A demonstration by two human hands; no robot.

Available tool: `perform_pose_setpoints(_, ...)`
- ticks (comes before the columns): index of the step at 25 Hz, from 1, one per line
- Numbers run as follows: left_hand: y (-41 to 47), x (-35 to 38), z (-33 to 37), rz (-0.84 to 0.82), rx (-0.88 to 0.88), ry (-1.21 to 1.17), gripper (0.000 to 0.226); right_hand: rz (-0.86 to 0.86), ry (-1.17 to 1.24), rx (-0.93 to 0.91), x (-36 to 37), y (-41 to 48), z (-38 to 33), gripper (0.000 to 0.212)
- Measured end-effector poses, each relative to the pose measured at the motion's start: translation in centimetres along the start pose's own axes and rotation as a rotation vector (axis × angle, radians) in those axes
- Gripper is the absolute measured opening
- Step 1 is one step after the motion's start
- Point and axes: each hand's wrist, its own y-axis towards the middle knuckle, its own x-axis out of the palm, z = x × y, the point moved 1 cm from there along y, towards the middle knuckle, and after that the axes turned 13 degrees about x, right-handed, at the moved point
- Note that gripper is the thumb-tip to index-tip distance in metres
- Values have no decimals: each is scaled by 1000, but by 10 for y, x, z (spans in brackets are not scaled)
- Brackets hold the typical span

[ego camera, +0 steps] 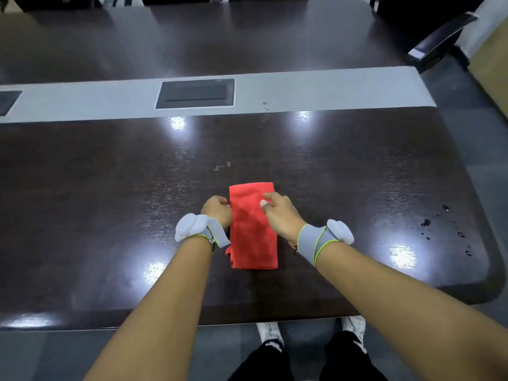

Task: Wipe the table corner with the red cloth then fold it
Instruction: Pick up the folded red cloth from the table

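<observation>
Red cloth point(253, 229) folded; left hand point(217, 209) fingers hidden.

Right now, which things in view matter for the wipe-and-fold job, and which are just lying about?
Job:
- red microfibre cloth, folded into a strip
- left hand at its left edge
- right hand resting on it
- dark wooden table
- water droplets near the right corner

Lying about:
- grey rectangular cable hatch
- black chair
</observation>
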Motion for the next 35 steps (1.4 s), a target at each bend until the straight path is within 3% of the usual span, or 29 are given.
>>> perform_pose_setpoints(13,-20,28,0,155,79,-25,32,-27,117,61,21,-2,21,41)
perform_pose_setpoints(25,-62,62,113,213,340,-143,24,36,282,75,-54,-4,60,40)
perform_pose_setpoints(29,-83,96,172,205,352,-209,25,-9,499,112,-112,3,94,43)
perform_pose_setpoints(35,-115,161,265,106,419,-534,27,-84,969,233,-227,14,163,48)
